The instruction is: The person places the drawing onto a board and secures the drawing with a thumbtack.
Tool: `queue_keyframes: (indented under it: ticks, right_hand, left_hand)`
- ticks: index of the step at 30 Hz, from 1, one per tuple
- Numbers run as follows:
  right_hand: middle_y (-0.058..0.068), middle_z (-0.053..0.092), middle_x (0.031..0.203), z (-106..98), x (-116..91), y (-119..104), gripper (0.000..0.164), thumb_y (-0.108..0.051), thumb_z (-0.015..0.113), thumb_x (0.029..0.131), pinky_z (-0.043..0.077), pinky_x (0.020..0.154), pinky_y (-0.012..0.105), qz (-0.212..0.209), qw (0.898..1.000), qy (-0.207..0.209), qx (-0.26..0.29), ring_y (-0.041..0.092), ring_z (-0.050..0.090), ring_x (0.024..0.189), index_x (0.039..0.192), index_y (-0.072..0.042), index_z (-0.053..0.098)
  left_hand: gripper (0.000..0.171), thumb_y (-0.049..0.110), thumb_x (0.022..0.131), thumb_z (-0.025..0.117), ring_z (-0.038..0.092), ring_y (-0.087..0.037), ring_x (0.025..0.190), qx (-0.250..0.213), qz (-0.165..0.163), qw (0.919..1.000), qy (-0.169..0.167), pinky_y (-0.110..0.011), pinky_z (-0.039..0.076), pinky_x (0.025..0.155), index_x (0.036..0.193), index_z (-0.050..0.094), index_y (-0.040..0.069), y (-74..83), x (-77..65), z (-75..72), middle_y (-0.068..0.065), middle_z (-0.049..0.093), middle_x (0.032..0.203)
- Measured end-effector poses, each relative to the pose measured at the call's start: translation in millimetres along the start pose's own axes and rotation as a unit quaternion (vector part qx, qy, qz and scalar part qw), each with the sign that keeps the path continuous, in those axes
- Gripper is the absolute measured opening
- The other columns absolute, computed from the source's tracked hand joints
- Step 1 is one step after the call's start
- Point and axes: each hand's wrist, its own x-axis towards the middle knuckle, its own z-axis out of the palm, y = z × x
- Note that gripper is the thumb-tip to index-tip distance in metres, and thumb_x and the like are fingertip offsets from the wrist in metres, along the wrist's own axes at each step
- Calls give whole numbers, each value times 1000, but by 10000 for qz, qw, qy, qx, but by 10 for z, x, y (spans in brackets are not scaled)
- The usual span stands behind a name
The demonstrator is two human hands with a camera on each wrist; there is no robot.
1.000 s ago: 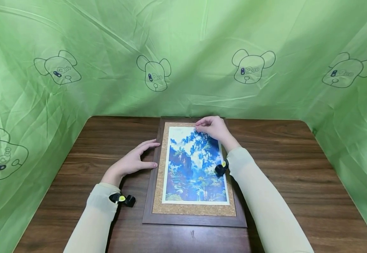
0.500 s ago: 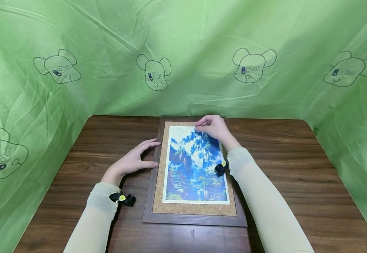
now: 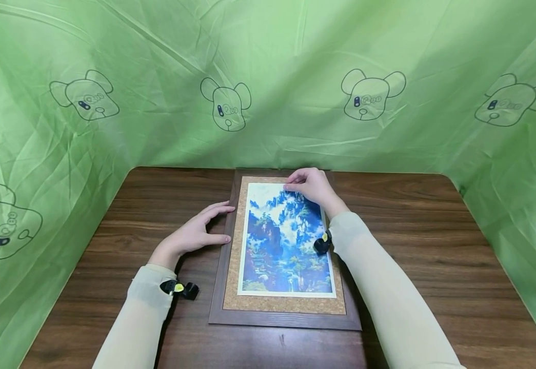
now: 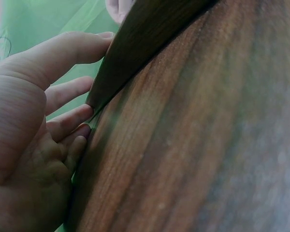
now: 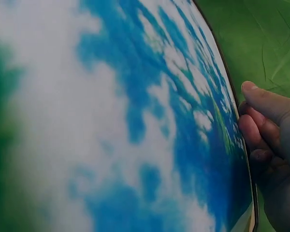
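A blue and white landscape picture (image 3: 286,246) lies on a cork board (image 3: 281,305) with a dark wooden frame (image 3: 286,321). My left hand (image 3: 191,233) rests at the frame's left side, thumb and fingers spread, tips touching its edge. In the left wrist view those fingertips (image 4: 84,112) meet the dark frame edge (image 4: 130,48). At the picture's top edge, my right hand (image 3: 311,185) has its thumb and fingers curled and brought close together. Seen from the right wrist, the curled fingers (image 5: 253,128) sit at the picture's edge; whether something small is between them is hidden.
The board lies on a dark wood-grain table (image 3: 411,230), its far end at the table's back edge. Green cloth (image 3: 268,102) printed with bear heads hangs behind and at both sides. A small black wrist camera (image 3: 323,243) sits above the picture's right side.
Both hands keep almost the same place on the board and picture. The right hand shifts very slightly, and the whole head view drifts a little.
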Motion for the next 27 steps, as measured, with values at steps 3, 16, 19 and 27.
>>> queue_keyframes:
  ticks: [3, 16, 19, 27]
  right_hand:
    - [-2, 79, 96, 28, 27, 11, 12, -30, 88, 97, 57, 89, 44, -37, 10000, -6, -37, 20, 71, 94, 102, -19, 85]
    - [-5, 82, 101, 98, 22, -35, 12, -31, 86, 99, 56, 95, 46, 102, 9999, 88, -41, 18, 72, 96, 106, -22, 88]
    - [-5, 83, 103, 109, 16, -61, 11, -31, 86, 98, 56, 97, 47, 119, 9999, 37, 2, 19, 73, 101, 106, -24, 90]
    - [-2, 83, 108, 113, 15, -77, 12, -27, 84, 100, 58, 99, 45, 148, 9998, -67, -138, 20, 75, 106, 109, -21, 90]
  left_hand:
    - [80, 30, 97, 88, 22, -37, 165, 23, 10, 10000, 3, -70, 26, 125, 166, 48, 22, -9, -3, 2, -5, 28, 179]
    - [81, 30, 96, 89, 22, -37, 165, -55, 30, 10000, 56, -69, 25, 125, 165, 49, 21, -3, -4, -5, -6, 29, 178]
    - [81, 30, 96, 89, 22, -36, 165, -50, 28, 10000, 52, -69, 25, 126, 166, 49, 21, -4, -4, -4, -6, 29, 178]
    - [81, 30, 96, 88, 21, -35, 165, -79, 3, 10000, 29, -69, 24, 126, 166, 48, 22, 8, 2, 1, -5, 29, 179]
